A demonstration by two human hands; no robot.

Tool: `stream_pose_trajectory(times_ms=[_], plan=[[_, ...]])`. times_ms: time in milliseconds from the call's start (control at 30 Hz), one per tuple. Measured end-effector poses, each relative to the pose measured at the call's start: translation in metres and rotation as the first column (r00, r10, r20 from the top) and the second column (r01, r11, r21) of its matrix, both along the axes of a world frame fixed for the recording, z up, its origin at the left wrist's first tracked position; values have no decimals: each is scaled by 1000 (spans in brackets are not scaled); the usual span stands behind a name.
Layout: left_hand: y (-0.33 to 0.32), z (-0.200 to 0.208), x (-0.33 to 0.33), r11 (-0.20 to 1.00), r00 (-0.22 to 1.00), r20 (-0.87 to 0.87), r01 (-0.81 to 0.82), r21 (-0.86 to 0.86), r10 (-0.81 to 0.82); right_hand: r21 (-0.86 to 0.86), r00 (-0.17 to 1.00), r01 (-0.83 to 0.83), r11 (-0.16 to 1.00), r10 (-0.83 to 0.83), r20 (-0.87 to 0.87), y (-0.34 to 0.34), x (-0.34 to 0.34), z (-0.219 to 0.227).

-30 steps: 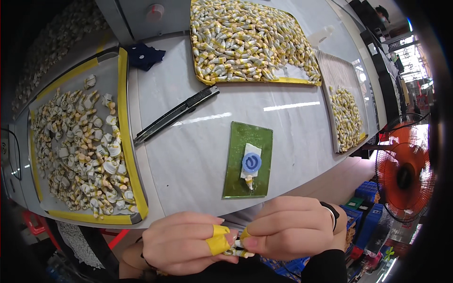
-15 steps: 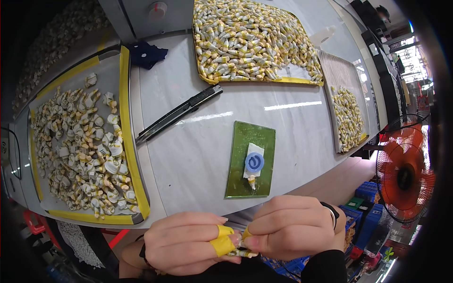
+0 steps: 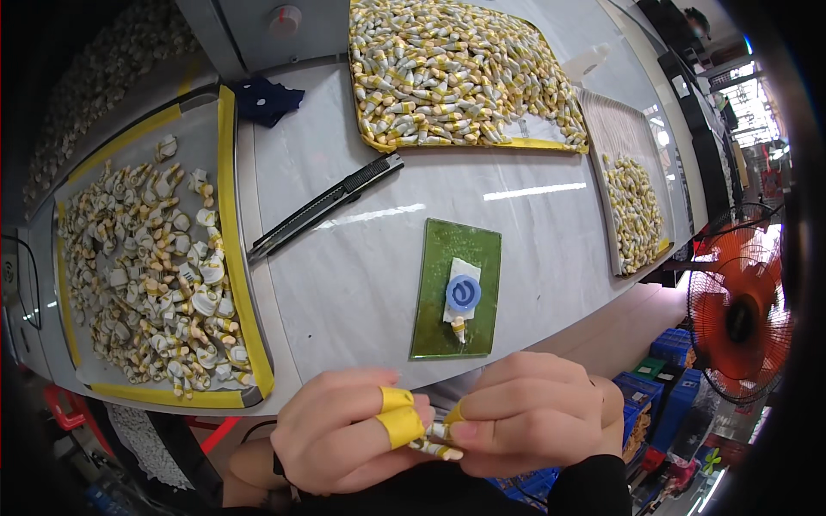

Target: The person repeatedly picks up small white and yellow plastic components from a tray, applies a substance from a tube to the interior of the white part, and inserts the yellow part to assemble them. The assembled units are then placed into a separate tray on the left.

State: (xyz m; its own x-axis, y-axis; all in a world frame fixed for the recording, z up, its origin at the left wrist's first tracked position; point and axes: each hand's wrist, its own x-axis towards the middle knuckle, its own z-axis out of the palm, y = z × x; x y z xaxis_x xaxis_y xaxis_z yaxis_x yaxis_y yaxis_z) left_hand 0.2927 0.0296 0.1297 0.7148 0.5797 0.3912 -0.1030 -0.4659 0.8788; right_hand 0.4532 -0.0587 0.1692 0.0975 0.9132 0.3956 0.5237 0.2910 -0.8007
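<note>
My left hand and my right hand meet in front of the table's near edge, both closed. Yellow tape wraps some fingertips. Between them are small white-and-yellow painted pieces, partly hidden by the fingers; one slants below the fingertips. My left fingers grip them from one side, while the right thumb and forefinger pinch from the other. Just beyond lies a green rectangular mat. On it a round blue mould-like part sits on a white pad, with a similar small piece at its near end.
On the left stands a tray edged in yellow tape, heaped with white parts. A full tray of small pieces is at the back, and a narrower tray at right. A black utility knife lies between. An orange fan stands far right.
Both hands stay together. My left hand has tilted and its fingers have shifted slightly, so more of the pieces shows between the fingertips. The things on the table are unchanged.
</note>
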Motion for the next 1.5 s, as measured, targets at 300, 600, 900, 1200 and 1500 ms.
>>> stream_pose_trajectory(times_ms=[300,600,900,1200,1500], plan=[[1,-11,-8,477,928,230,350,-806,-292,-119,921,-309,944,266,-286,11,26,-11],[7,-11,-8,282,856,302,440,-853,-420,-168,871,-459,872,406,-276,15,27,-9],[61,53,-59,944,801,-564,311,108,-199,-190,911,-412,891,401,-97,8,24,-2],[231,71,-48,788,656,-525,-179,589,542,-185,997,-66,981,59,-46,-11,27,2],[374,-2,-28,601,581,-454,-77,796,675,-125,1000,-13,992,14,3,-37,50,7]])
